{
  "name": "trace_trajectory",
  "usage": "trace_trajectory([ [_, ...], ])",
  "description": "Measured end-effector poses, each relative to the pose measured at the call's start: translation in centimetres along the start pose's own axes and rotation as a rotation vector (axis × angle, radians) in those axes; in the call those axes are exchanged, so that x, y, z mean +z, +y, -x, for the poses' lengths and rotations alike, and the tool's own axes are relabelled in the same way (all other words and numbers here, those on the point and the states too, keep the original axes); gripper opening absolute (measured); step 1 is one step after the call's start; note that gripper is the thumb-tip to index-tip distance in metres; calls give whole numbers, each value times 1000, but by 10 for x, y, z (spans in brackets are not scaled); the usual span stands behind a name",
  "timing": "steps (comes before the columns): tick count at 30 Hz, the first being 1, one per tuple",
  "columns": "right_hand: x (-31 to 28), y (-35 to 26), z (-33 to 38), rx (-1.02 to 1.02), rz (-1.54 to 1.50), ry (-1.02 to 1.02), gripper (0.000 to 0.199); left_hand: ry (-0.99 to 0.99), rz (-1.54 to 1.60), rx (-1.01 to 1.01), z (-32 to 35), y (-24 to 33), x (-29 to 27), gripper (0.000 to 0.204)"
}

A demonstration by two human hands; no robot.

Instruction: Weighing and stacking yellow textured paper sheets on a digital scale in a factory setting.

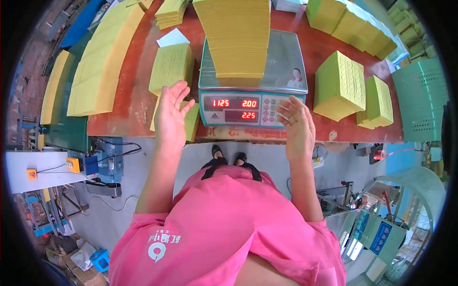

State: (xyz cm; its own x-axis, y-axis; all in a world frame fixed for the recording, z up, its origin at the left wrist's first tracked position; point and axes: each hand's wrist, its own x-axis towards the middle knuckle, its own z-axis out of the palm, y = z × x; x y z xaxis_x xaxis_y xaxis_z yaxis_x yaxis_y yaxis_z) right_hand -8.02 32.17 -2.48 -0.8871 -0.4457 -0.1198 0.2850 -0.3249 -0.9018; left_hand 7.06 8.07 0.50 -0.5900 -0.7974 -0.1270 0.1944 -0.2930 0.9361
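A tall stack of yellow paper [236,43] stands on the metal pan of a teal digital scale [205,106], whose red display is lit. My left hand [172,112] is raised to the left of the scale, fingers apart and holding nothing. Behind and beside it sits a stack of yellow embossed paper [171,69], with another yellow stack [192,121] partly hidden by the hand. Over the right side of the scale's keypad, my right hand [299,121] hovers with bent, spread fingers and nothing in them.
Two yellow paper stacks, a larger [339,86] and a smaller [379,102], stand right of the scale on the red table [129,126]. Long rows of yellow paper [105,62] line the left side. More stacks [350,26] sit at the far right. A blue motor [109,164] is below the table's left.
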Motion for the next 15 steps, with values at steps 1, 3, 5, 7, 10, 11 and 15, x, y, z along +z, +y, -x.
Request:
trace_trajectory([
  [1, 2, 1, 3, -1, -13, -3, 38, -17, 4, -14, 1, -3, -2, 57],
  [3, 1, -2, 6, 12, -16, -15, 37, -30, 9, -27, 5, -5, -2, 57],
  [5, 1, -5, 7, 20, -24, -21, 37, -40, -31, 11, 5, -1, 0, 57],
  [7, 1, -8, 6, -5, -10, -29, 35, -43, -31, 17, 6, 0, 0, 55],
  [10, 2, -9, 7, -2, -41, -55, 35, -38, -30, 17, 9, -1, 1, 50],
  [11, 2, -8, 8, -1, -43, -55, 35, -31, -27, 13, 10, -2, 1, 48],
  [15, 1, -6, 8, 24, -69, -54, 34, -43, -5, 11, 10, -3, 1, 41],
])
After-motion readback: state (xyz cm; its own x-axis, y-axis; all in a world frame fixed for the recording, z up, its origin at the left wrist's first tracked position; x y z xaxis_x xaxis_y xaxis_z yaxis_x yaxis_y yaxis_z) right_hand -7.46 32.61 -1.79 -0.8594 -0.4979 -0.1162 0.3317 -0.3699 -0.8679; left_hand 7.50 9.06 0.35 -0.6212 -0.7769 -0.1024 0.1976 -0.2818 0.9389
